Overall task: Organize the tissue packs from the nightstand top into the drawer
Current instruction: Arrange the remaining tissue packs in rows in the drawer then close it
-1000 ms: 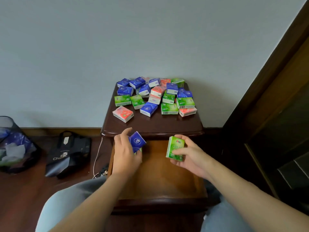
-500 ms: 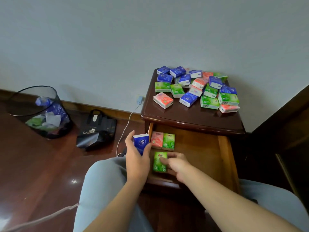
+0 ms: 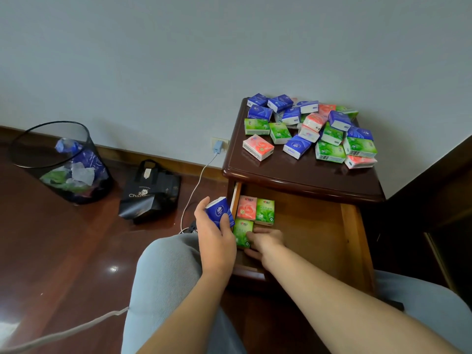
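Note:
Several blue, green and pink tissue packs (image 3: 310, 130) lie heaped on the dark nightstand top (image 3: 293, 175). Below it the drawer (image 3: 319, 233) stands pulled out. In its far left corner lie a pink pack (image 3: 246, 207) and a green pack (image 3: 265, 211) side by side. My right hand (image 3: 264, 240) rests in the drawer with its fingers on a second green pack (image 3: 242, 232), which lies flat against the left wall. My left hand (image 3: 217, 238) holds a blue pack (image 3: 219, 212) upright just outside the drawer's left side.
A black mesh bin (image 3: 61, 162) with wrappers stands on the wooden floor at left. A black bag (image 3: 150, 190) lies beside it. A white cable (image 3: 196, 185) runs from a wall plug to the floor. My knees flank the drawer front.
My right hand has pressed the green pack down flat at the drawer's left wall. The view has kept swinging left. My left hand still holds the blue pack.

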Motion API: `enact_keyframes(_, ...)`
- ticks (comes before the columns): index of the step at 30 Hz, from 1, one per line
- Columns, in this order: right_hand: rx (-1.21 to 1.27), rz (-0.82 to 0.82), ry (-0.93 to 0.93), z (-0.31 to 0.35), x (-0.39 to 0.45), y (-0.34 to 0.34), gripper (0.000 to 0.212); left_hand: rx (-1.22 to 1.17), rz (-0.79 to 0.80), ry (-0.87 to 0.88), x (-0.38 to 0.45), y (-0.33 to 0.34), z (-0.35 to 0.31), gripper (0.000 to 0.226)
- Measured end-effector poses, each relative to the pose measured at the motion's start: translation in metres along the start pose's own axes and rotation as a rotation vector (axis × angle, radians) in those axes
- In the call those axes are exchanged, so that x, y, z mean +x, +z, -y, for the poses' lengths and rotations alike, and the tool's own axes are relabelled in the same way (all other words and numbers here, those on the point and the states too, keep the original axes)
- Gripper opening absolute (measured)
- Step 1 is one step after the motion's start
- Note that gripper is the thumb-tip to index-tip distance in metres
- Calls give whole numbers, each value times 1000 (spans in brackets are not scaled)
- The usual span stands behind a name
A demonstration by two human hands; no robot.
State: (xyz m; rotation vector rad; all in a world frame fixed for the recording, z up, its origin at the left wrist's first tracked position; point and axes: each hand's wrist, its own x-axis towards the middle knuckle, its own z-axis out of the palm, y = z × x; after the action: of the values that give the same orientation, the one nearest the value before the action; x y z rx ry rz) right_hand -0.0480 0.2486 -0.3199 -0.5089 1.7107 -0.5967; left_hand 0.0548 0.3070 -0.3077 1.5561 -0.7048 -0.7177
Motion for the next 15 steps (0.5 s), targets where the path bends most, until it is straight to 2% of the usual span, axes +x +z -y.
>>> enact_keyframes(6,16,-14,1,0,2,0,18,35,13,-5,0,0,0,55)
enact_keyframes(11,55,-2,10,2,3,-8,9,83,19,15,-4,1,-2,40)
enact_keyframes(13,-18,-36,-55,2,1,-14,9,93,21,28,-4,1,-4,32)
enact_keyframes(15,-98,-39,-209,3,-3,-19,11,99,25,11,-4,2,-5,26)
